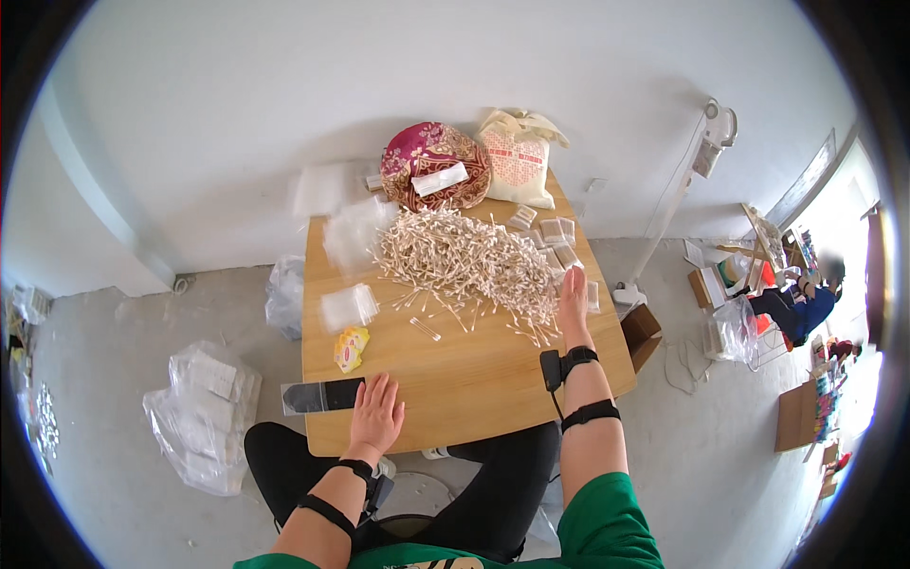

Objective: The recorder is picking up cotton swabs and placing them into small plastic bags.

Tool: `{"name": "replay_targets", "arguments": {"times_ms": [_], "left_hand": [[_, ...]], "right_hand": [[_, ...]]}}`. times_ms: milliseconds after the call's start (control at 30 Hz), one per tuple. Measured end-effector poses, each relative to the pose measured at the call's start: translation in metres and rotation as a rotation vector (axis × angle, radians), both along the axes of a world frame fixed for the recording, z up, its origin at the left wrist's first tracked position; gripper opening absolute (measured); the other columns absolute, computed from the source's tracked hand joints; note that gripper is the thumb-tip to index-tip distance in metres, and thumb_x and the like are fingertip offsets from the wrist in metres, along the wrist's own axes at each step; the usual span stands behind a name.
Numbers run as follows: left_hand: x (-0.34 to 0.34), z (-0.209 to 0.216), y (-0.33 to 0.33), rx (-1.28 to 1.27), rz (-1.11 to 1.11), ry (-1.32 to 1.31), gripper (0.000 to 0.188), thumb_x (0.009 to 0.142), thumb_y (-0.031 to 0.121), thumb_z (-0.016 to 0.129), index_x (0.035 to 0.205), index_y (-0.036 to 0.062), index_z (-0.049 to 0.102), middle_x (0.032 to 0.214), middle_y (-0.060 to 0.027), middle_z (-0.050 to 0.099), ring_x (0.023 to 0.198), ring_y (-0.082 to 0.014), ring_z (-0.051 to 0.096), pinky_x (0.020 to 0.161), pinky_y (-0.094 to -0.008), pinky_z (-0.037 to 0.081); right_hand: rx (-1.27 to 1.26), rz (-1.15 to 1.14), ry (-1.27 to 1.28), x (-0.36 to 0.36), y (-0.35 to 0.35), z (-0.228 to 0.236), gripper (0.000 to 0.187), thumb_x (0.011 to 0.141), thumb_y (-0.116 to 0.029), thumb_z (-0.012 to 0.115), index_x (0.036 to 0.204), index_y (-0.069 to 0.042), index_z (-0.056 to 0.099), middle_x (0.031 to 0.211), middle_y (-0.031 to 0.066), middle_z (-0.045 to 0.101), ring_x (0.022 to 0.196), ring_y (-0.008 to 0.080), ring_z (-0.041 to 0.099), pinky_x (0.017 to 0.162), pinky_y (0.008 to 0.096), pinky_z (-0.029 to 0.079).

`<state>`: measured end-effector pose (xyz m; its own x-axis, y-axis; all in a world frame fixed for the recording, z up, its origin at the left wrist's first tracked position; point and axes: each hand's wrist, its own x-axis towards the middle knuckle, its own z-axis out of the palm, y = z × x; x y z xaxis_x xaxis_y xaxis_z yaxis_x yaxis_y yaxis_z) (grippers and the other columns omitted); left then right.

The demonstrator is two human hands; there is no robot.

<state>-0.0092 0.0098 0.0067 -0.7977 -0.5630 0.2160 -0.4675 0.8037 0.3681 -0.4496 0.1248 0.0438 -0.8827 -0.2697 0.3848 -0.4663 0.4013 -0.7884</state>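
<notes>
- at left, a flat black strip in a clear plastic sleeve (318, 396) juts past the edge of a pale wooden table (474, 389); no lettering on it can be made out.
- beyond it, a small yellow packet (351, 349) carries red-and-white print, too small to read.
- the left hand (379, 412) lies palm down, fingers loosely spread, gripping nothing, beside the strip's right end; a light, steady palm would seem best there.
- at center, a loose heap of white-tipped, pale-stemmed cotton swabs (464, 261) spreads across the table.
- behind, a cream cloth bag (517, 161) bears red printing around a heart shape.
- at right, small rectangular packs of swabs (566, 256) line the heap.
- the right hand (573, 303) reaches them, fingers extended; whether it grasps one cannot be told. a low, gentle approach should avoid scattering swabs.
</notes>
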Motion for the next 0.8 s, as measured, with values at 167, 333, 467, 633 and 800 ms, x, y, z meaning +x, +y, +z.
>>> {"name": "replay_targets", "arguments": {"times_ms": [167,333,467,633,800], "left_hand": [[0.002,0.004,0.000,0.022,0.001,-0.033,0.044,0.092,0.027,0.055,0.130,0.0048,0.052,0.142,-0.0151,0.044,0.137,-0.0297,0.036,0.114,-0.0487,0.027],[0.005,0.001,-0.002,0.020,0.006,-0.056,0.045,0.092,0.028,0.056,0.131,0.0050,0.051,0.144,-0.0143,0.043,0.138,-0.0291,0.035,0.114,-0.0492,0.026],[0.004,0.004,-0.002,0.022,0.001,-0.057,0.047,0.091,0.027,0.056,0.131,0.0052,0.051,0.144,-0.0138,0.043,0.139,-0.0286,0.034,0.115,-0.0496,0.026],[0.003,0.004,-0.003,0.043,0.007,-0.048,0.045,0.090,0.027,0.056,0.130,0.0048,0.053,0.143,-0.0141,0.044,0.139,-0.0286,0.035,0.115,-0.0496,0.025],[0.001,0.008,-0.003,0.100,-0.002,-0.026,0.044,0.089,0.025,0.057,0.128,0.0036,0.054,0.143,-0.0161,0.044,0.138,-0.0313,0.036,0.115,-0.0496,0.025]], "right_hand": [[-0.179,0.171,-0.181,0.005,-0.042,-0.004,0.051,0.097,-0.042,0.054,0.134,-0.008,0.051,0.120,0.0150,0.062,0.112,0.0360,0.057,0.096,0.0414,0.044],[0.172,0.154,0.062,0.077,-0.063,0.010,0.044,0.092,-0.041,0.059,0.128,-0.015,0.059,0.121,0.0105,0.060,0.113,0.0315,0.055,0.098,0.0441,0.041],[0.357,0.104,0.382,0.143,-0.074,0.013,0.038,0.090,-0.035,0.061,0.124,-0.020,0.062,0.123,0.0076,0.056,0.115,0.0296,0.051,0.101,0.0487,0.036],[0.399,0.211,0.624,0.201,-0.082,0.014,0.041,0.084,-0.030,0.065,0.124,-0.020,0.062,0.124,0.0068,0.054,0.116,0.0296,0.050,0.101,0.0490,0.035],[0.479,0.466,0.745,0.224,-0.096,-0.001,0.042,0.080,-0.024,0.064,0.122,-0.017,0.063,0.129,0.0071,0.053,0.121,0.0279,0.048,0.103,0.0495,0.035]]}}
